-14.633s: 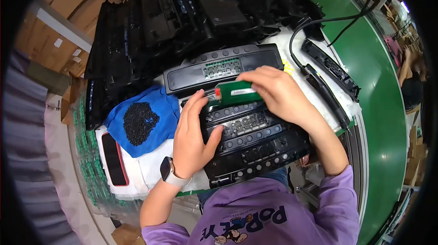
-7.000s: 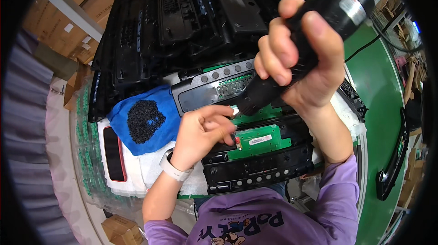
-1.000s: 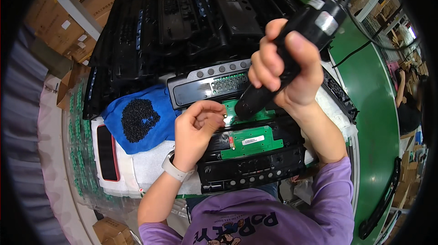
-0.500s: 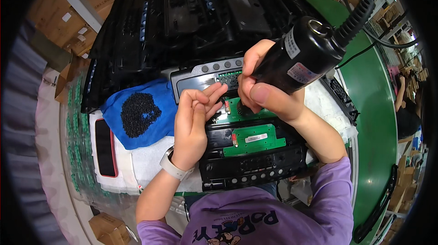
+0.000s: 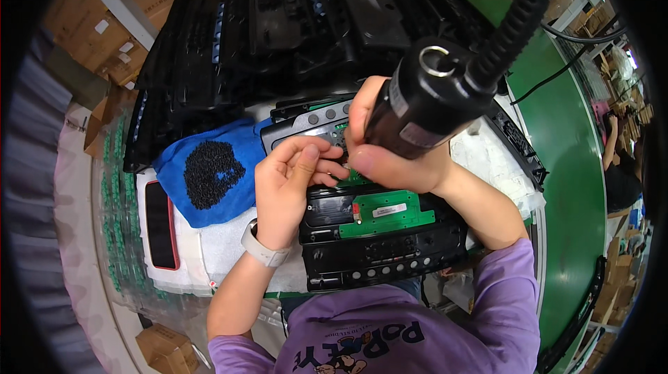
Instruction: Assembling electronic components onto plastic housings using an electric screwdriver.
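Note:
My right hand (image 5: pixel 407 169) is wrapped round a thick black electric screwdriver (image 5: pixel 417 109), held tilted over the work. Its cord runs up and away to the right, and its tip is hidden behind my hands. Close by, my left hand (image 5: pixel 282 182) is curled, thumb against the index finger; anything it pinches is too small to make out. Beneath both hands lies a black plastic panel with a grey button strip (image 5: pixel 320 120), partly covered. Nearer me, another black panel (image 5: pixel 390 256) carries a green circuit board (image 5: pixel 410 217) with a white label.
Left of the panels, a blue cloth (image 5: pixel 174 155) bears a pile of small black screws (image 5: pixel 209 176). A red-edged phone (image 5: pixel 161 228) lies beside it. Stacked black plastic housings (image 5: pixel 278 33) rise at the back. A loose black part (image 5: pixel 518 141) sits at the right edge.
The screwdriver has swung left and stands more upright, my right hand moving left with it. My left hand's fingers have curled in more. The panels have shifted slightly left.

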Motion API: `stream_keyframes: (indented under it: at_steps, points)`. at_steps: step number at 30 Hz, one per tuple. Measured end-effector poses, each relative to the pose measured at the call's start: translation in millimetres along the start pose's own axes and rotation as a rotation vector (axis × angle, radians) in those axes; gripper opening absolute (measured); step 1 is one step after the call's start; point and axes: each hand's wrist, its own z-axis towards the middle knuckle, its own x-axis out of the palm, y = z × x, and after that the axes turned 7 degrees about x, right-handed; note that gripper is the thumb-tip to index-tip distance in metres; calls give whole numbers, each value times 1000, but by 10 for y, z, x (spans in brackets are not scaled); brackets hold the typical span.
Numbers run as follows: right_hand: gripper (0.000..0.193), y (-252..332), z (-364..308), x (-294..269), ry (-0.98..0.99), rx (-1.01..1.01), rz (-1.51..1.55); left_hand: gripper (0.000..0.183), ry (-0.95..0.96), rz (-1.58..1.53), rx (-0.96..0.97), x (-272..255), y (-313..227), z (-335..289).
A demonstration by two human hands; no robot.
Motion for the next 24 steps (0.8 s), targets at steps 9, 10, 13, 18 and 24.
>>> stream_keyframes:
  at_steps: [9, 10, 13, 18, 24]
  points:
    - [26, 190, -15, -116, 5, 123, 127, 19, -118, -250, -15, 103, -49, -6]
    - [29, 234, -15, -159, 40, 78, 259, 20, -143, -220, -19, 118, -54, 3]
    - [38, 360, 23, -263, 118, -76, 393, 20, 41, -16, -27, -60, -71, -22]
    - [36, 444, 38, -376, 169, -215, 464, 11, 72, -77, -30, 29, -20, -52]
    - [36, 420, 11, -379, 124, -245, 503, 10, 180, -167, -86, 86, -81, -52]
